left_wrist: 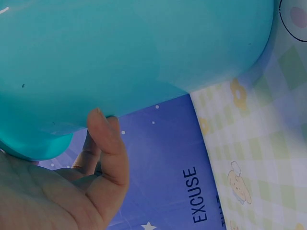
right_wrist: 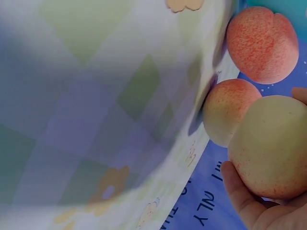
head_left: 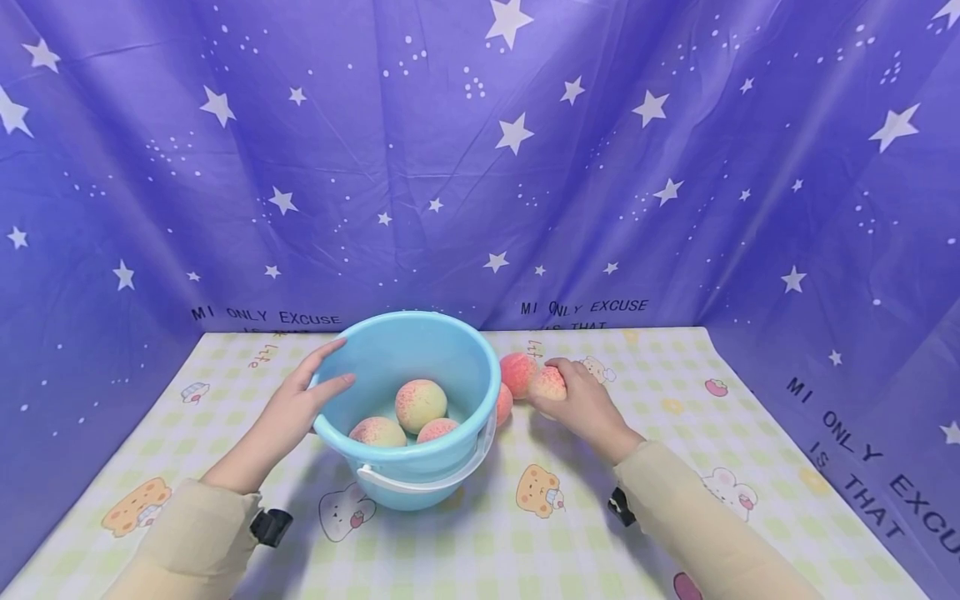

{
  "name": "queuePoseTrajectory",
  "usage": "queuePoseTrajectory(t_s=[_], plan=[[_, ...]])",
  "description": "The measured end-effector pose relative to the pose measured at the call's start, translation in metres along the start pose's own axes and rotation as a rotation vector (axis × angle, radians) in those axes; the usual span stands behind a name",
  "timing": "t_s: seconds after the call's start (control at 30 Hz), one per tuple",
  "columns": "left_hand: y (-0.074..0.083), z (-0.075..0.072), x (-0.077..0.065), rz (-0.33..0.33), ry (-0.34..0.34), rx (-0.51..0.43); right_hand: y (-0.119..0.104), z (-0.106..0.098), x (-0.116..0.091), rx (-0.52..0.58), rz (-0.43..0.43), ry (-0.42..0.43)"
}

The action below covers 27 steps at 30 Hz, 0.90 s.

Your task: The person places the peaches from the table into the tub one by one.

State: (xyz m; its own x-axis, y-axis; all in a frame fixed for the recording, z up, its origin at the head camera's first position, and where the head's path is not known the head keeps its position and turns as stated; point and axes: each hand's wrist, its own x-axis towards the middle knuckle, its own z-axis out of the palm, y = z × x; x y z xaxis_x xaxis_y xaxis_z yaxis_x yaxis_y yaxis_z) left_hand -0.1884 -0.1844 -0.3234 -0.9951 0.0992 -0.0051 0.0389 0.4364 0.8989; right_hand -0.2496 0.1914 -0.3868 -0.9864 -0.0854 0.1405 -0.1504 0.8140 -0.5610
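A light blue bucket (head_left: 416, 492) stands on the table with three peaches inside, one of them a yellow-pink peach (head_left: 422, 406). At the bucket's left rim my left hand (head_left: 288, 417) holds on, with the thumb reaching over the edge; in the left wrist view its curled fingers (left_wrist: 108, 139) lie against the outer wall. My right hand (head_left: 588, 412) grips a pale peach (right_wrist: 273, 148), raised off the table to the right of the bucket. Close by lie two more peaches, a redder peach (head_left: 517, 375) behind and another peach (head_left: 503, 406) against the bucket's side.
The bucket's white handle (head_left: 435, 483) hangs down at its front. A green-and-white checked tablecloth (head_left: 480, 550) with cartoon prints covers the table. Purple star-printed curtains (head_left: 450, 167) rise at the back and on both sides.
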Motion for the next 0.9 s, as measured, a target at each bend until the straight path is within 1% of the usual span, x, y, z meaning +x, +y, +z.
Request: queuePoseTrajectory(t_s=[0.13,0.3,0.63,0.9], plan=[[0.0,0.0,0.0,0.0,0.002,0.002,-0.004,-0.002,-0.002,-0.016,-0.016,0.003],[0.0,0.0,0.0,-0.001,0.001,-0.004,-0.007,-0.005,-0.004,-0.008,-0.025,0.001],[0.0,0.0,0.0,-0.005,0.0,0.002,-0.014,-0.01,-0.004,-0.014,-0.076,0.029],[0.001,0.0,-0.001,0.005,0.006,0.018,-0.021,-0.013,-0.007,0.012,-0.074,0.022]])
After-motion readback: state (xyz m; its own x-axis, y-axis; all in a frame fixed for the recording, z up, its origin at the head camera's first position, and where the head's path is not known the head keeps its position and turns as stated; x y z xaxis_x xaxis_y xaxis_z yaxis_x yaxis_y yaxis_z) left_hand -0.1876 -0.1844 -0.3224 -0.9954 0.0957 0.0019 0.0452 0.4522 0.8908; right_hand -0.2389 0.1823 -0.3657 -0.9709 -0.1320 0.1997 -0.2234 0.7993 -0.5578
